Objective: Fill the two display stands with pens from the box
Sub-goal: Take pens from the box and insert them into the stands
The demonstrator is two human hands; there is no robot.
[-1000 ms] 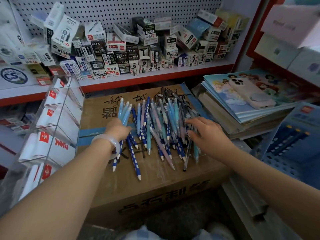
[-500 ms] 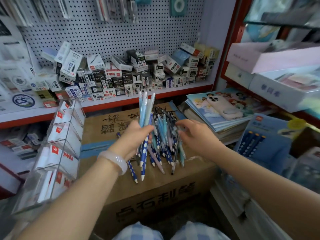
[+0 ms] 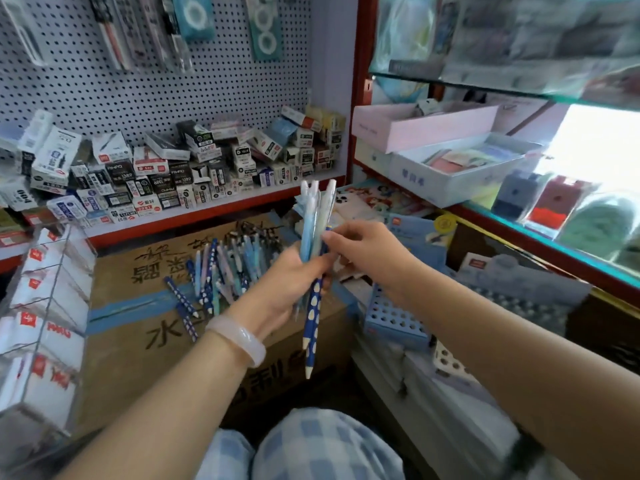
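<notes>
My left hand (image 3: 291, 282) grips an upright bunch of blue pens (image 3: 313, 230), lifted above the brown cardboard box (image 3: 138, 327). My right hand (image 3: 363, 247) pinches the same bunch just above the left hand's fingers. A loose pile of blue and pastel pens (image 3: 225, 268) lies on top of the box, to the left of both hands. A blue display stand with rows of round holes (image 3: 394, 320) sits to the right of the box, under my right forearm. A clear tiered stand (image 3: 48, 306) with red-labelled white packs is at the far left.
A red-edged shelf (image 3: 214, 209) crowded with small stationery boxes runs behind the box, under a pegboard. Notebooks and a phone (image 3: 374, 199) lie at the right behind my hands. A glass counter (image 3: 554, 237) with boxed goods fills the right side. My checked trouser knees (image 3: 311, 448) show below.
My left hand has lifted a bunch of pens off the pile and carried it right. My right hand left the pile and took hold of the bunch. The camera turned up and to the right.
</notes>
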